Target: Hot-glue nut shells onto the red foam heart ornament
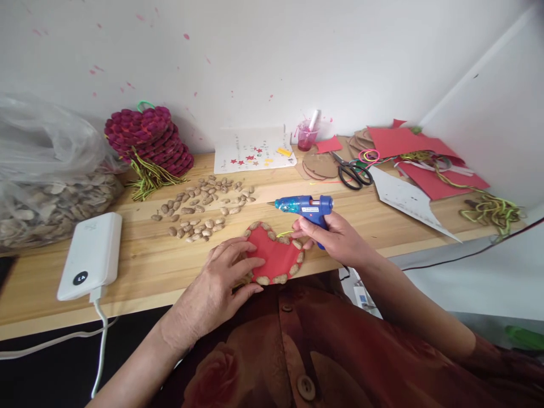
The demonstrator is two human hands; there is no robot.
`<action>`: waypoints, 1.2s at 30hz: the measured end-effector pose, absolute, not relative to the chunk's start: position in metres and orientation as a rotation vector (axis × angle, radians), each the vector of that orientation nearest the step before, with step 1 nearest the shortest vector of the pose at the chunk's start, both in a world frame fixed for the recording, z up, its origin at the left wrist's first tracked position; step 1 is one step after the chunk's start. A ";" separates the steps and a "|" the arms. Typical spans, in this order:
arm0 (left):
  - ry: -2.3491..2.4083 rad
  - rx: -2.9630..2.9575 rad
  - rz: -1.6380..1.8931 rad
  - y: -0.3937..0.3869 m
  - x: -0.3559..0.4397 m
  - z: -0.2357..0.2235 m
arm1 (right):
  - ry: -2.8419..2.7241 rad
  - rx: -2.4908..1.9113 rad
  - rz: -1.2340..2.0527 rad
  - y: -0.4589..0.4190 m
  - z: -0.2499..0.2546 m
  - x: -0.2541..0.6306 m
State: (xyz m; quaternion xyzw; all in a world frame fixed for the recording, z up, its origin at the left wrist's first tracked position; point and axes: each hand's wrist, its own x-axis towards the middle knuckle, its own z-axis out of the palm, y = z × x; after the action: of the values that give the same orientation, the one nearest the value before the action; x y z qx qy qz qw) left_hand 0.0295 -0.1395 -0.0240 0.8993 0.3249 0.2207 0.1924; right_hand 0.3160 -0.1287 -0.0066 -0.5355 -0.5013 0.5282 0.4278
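Note:
A red heart-shaped card [272,258] lies at the table's front edge, its rim lined with unshelled peanuts. My left hand [229,266] grips its left side, fingers over the red face and thumb by the near edge, hiding part of the rim. My right hand [329,235] is wrapped round the handle of a blue hot glue gun [304,205], whose nozzle points left above the table beyond the heart. A yellow-green cord [284,233] shows at the notch of the heart. Loose peanuts [204,195] are scattered past my left hand.
A white power bank [91,255] with a cable and a clear bag of shells [46,209] stand left. Behind are purple braided hearts [148,139] with a tassel and a paper with stickers [250,150]. Black scissors [355,174], cardboard [321,165] and red card [399,141] lie right.

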 end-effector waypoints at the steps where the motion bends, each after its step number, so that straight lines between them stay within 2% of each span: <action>1: 0.908 2.515 0.614 -0.139 0.029 -0.023 | -1.257 -1.342 1.304 -0.127 -0.007 0.315; 6: 0.900 2.488 0.615 -0.139 0.030 -0.019 | -1.196 -1.322 1.187 -0.116 -0.003 0.310; 10: 0.871 2.484 0.618 -0.141 0.030 -0.018 | -1.092 -1.325 1.249 -0.119 0.002 0.313; 16: 0.829 2.453 0.596 -0.141 0.029 -0.016 | -1.220 -1.425 1.368 -0.131 0.002 0.323; 28: 0.809 2.527 0.544 -0.144 0.037 -0.010 | -0.994 -1.245 1.375 -0.117 -0.002 0.316; 32: 0.936 2.547 0.651 -0.129 0.052 -0.002 | -0.951 -1.277 1.316 -0.123 -0.001 0.317; 36: 1.195 2.530 0.540 -0.098 0.087 0.006 | -0.887 -1.302 1.274 -0.133 -0.001 0.315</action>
State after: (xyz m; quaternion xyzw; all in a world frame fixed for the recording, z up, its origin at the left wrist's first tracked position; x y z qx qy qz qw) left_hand 0.0874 -0.0978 0.0057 0.8784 0.4148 0.1876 0.1454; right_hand 0.3152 -0.1334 -0.0005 -0.5454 -0.3713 0.5334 0.5293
